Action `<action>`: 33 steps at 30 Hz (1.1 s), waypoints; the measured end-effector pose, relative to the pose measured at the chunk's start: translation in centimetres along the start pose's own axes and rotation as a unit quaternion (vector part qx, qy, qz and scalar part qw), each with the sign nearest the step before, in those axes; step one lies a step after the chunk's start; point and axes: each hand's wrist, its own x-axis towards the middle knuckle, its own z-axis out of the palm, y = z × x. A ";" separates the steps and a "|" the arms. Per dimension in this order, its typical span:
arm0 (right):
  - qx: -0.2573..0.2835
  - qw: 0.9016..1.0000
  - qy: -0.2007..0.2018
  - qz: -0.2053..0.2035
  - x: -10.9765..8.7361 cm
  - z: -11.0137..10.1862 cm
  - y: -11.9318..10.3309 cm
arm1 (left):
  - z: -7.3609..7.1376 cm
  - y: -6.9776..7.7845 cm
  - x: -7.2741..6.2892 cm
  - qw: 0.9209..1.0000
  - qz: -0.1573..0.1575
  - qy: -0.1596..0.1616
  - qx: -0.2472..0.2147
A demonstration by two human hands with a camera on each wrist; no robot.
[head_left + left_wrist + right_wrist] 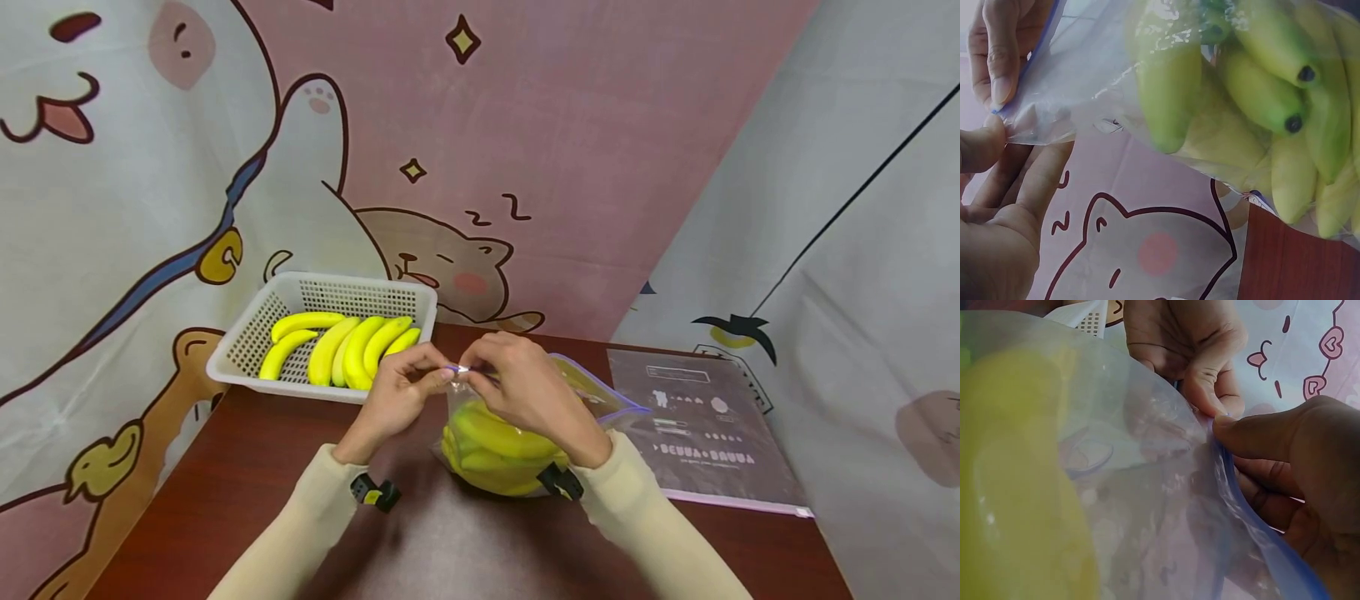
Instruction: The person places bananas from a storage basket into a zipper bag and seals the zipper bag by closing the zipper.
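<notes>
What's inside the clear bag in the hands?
Yellow bananas are in the clear bag. In the head view, the right hand covers part of it, and bananas overlap, so I can't count them all.

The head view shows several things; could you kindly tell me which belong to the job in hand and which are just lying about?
In the job:
Clear purple-edged bag, pinched by the left fingers and right fingers
Bananas inside it

Seemingly just lying about:
White basket of more bananas, not held, though perhaps the supply
Printed bag, flat on the table
Cartoon backdrop
</notes>
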 end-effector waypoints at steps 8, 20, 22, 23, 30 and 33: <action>-0.004 1.000 -0.016 0.013 -0.4 -0.3 0.4 | -0.5 -0.1 -0.1 1.000 -0.013 0.014 0.004; 0.001 1.000 -0.011 0.009 -1.2 -1.0 1.2 | -1.1 1.2 0.2 0.998 -0.013 -0.029 0.060; -0.001 1.000 -0.012 0.004 -1.3 -1.2 1.3 | -1.0 1.9 0.5 0.993 0.012 -0.057 0.100; -0.003 1.000 -0.013 0.003 -1.3 -1.2 1.4 | -0.9 2.3 0.7 0.989 0.030 -0.072 0.128; 0.001 1.000 -0.013 -0.003 -1.4 -1.1 1.6 | 0.5 4.3 1.6 0.942 0.102 -0.108 0.302; 0.002 1.000 -0.017 0.001 -1.6 -1.2 1.8 | 1.0 4.2 1.8 0.942 0.107 -0.100 0.302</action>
